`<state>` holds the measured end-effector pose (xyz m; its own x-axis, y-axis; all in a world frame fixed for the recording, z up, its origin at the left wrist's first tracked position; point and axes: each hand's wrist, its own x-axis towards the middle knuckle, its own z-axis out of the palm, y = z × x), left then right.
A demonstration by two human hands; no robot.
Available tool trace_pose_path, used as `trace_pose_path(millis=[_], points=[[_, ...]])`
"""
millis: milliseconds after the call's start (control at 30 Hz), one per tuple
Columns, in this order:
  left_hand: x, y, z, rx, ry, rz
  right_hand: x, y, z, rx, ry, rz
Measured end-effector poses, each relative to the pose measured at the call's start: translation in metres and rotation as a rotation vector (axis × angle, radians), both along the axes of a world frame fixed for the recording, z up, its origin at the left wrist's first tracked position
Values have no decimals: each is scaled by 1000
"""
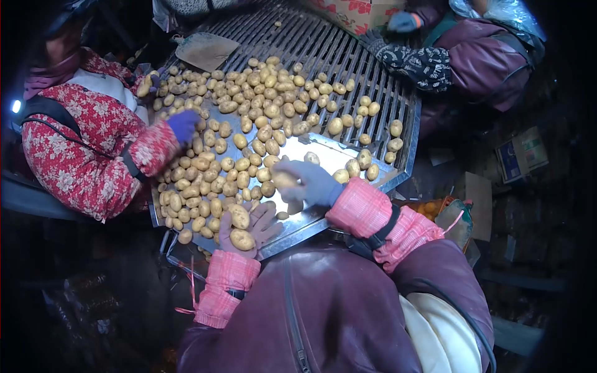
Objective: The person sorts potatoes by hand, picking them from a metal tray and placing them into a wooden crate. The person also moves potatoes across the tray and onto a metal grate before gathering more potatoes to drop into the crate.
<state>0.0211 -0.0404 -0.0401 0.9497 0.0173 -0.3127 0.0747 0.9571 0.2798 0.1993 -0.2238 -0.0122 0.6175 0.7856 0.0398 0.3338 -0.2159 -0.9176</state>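
My left hand (pixel 266 225), in a mauve glove, is palm up with its fingers spread at the near edge of the metal table. Two potatoes lie in it, an upper potato (pixel 239 216) and a lower potato (pixel 242 239). My right hand (pixel 316 183), in a blue-grey glove, is closed around a potato (pixel 284 180) above the bright metal sheet (pixel 298 149). Many loose potatoes (pixel 205 174) are spread just beyond and to the left of my left hand. A few more, such as one potato (pixel 341 176), rest right of my right hand.
The slatted metal table (pixel 249 28) carries potatoes and a scoop (pixel 206 51). On the left a co-worker's purple-gloved hand (pixel 184 126) hovers over the pile. Another co-worker's patterned sleeve (pixel 423 65) reaches over the far right edge. A cardboard box (pixel 382 12) stands at the back.
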Motion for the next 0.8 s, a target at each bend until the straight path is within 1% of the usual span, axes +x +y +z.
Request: trace_pose_path(millis=[33,67,133,167,200,267,367,467,500,533,567,600,633,667,700,733,800], points=[[-1,6,-16,-115,-77,5,1,3,-1,36,-97,29],[-3,7,-18,-98,-70,21,5,6,1,70,-188,59],[-3,3,-7,-67,-54,56,52,-5,-32,103,-623,-191],[-3,1,-4,-122,-31,83,67,-12,-26,-138,-700,-330],[-6,3,-8,-100,-5,61,79,-21,-21,-382,-773,-468],[-10,11,-22,-53,60,16,118,-42,-53,-594,-956,-466],[-13,15,-37,124,67,-58,137,-52,-66,-652,-896,-325],[-8,19,-50,-12,3,-121,95,-31,-33,-371,-601,-404],[-7,18,-45,10,38,-116,82,-25,-32,-232,-666,-316],[-6,17,-33,33,73,-113,75,-17,-55,-13,-525,-305],[-5,16,-26,56,108,-110,44,-5,-34,107,-473,-269],[-3,16,-26,3,26,-163,18,7,-23,85,-453,-237],[-3,17,-26,-48,-56,-217,-1,17,-16,129,-334,-127],[0,17,-26,-99,-139,-270,-23,22,-7,182,-399,-93],[5,11,-12,-199,-220,-293,-36,29,-11,192,-473,9],[7,9,-12,-205,-208,-285,-48,33,-6,151,-397,134],[6,11,-11,-212,-181,-262,-51,26,11,93,-447,245]])
